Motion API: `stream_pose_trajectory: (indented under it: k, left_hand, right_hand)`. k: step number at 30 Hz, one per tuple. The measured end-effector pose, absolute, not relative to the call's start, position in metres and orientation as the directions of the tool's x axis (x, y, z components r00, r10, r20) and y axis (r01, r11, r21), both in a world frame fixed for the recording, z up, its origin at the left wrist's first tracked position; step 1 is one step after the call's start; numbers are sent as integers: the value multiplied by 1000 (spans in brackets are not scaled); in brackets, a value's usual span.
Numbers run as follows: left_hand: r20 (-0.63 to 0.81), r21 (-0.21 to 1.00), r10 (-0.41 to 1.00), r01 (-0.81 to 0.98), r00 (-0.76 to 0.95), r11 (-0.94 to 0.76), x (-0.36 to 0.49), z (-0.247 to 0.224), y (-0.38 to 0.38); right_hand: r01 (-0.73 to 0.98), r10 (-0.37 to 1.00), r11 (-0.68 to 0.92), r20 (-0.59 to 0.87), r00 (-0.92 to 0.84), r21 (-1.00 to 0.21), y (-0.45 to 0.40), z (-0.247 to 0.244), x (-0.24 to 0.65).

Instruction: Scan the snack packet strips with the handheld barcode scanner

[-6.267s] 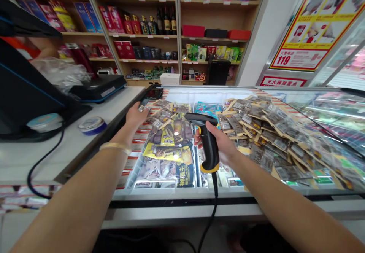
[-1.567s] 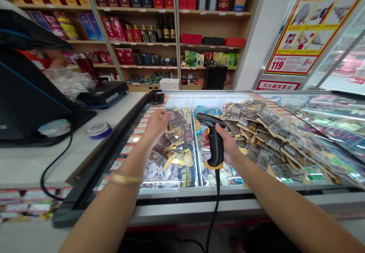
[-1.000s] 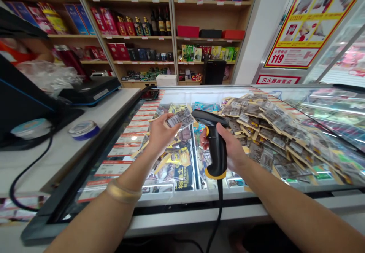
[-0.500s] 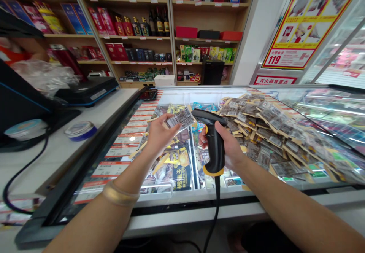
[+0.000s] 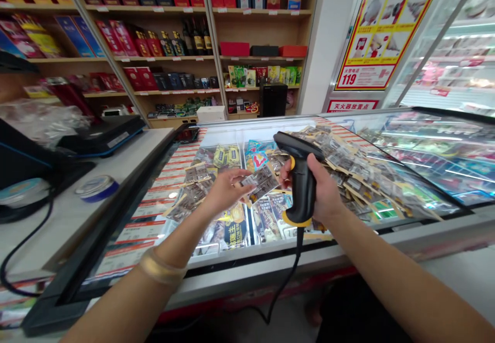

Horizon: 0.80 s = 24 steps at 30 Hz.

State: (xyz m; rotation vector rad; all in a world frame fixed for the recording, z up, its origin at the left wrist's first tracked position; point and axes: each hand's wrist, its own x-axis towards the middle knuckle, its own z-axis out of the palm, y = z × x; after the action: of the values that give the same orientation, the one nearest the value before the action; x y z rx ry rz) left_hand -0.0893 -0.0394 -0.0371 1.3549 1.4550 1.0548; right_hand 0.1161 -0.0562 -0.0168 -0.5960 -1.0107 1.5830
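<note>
One flat rectangular packet, clear plastic with tan edges (image 5: pixel 265 180), pinched between thumb and fingers of the bare left hand (image 5: pixel 224 192), above a long glass-topped freezer with a pale frame (image 5: pixel 240 277) and just below the nose of a black plastic pistol-shaped scanner with yellow trim (image 5: pixel 303 188). Wrapped around the scanner's handle: the bare right hand (image 5: pixel 327 191), fingers curled beside the yellow trigger (image 5: pixel 293 163); pressed or not, impossible to tell.

For a clean read, judging by this pairing, grip only the packet's margin and leave the printed face uncovered. Draw the clear film taut against creases and likely glare. Turn the face square to the scanner's nose; at present, apparently a little low and slanted. Shift the packet rather than the scanner, wrist steady. Leave slack in the thin black cable (image 5: pixel 288 271), away from the freezer's front edge. Hold well apart from the loose brown-and-tan heap (image 5: pixel 359 167) on the right and the small scatter of similar packets (image 5: pixel 195 191) on the left, against a stray read.
</note>
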Motion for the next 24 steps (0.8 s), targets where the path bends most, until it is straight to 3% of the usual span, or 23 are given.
stream_pose_trajectory:
  k: [8,13,16,24]
  left_hand:
    - [185,887,976,408,113,-215,-26,-45,-21]
    - [340,653,926,667,166,-360,-14,-56,-24]
    - [440,538,878,726,191,-428,-18,-59,-24]
    - [464,519,858,717,221,-465,-26,-59,-29]
  right_hand:
    - [-512,987,15,95,-130,-859,-66,-23,171]
    - [-513,988,-12,67,-136,-858,-73,-41,181]
    - [-511,989,-17,60,-134,-860,-72,-45,182]
    - [-483,986,-13,69,-152,-876,-70,-42,175]
